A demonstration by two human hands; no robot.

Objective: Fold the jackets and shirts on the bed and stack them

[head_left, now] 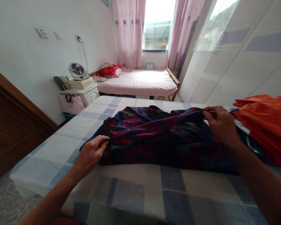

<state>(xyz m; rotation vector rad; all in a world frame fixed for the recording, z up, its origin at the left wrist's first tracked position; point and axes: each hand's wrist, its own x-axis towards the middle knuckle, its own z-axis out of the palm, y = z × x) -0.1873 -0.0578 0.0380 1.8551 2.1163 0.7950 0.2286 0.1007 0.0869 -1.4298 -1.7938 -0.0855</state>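
A dark navy garment (159,140) with a red geometric pattern lies spread across the bed, its exact kind unclear. My left hand (93,151) pinches its edge at the left end. At the upper right, my right hand (220,123) grips another part between thumb and fingers. The fabric between both hands is drawn into a long fold, slightly raised. Beneath it is the blue and white checked bedsheet (121,193). Right of my right hand sits a pile of orange clothing (267,115), partly hidden by my forearm.
Beyond the bed stands a smaller bed (145,82) with pink bedding, below a window with pink curtains (128,31). On the left, a fan (77,71) sits on boxes over a white cabinet (90,92). A wooden door (16,128) is at left; white wardrobes (236,59) line the right.
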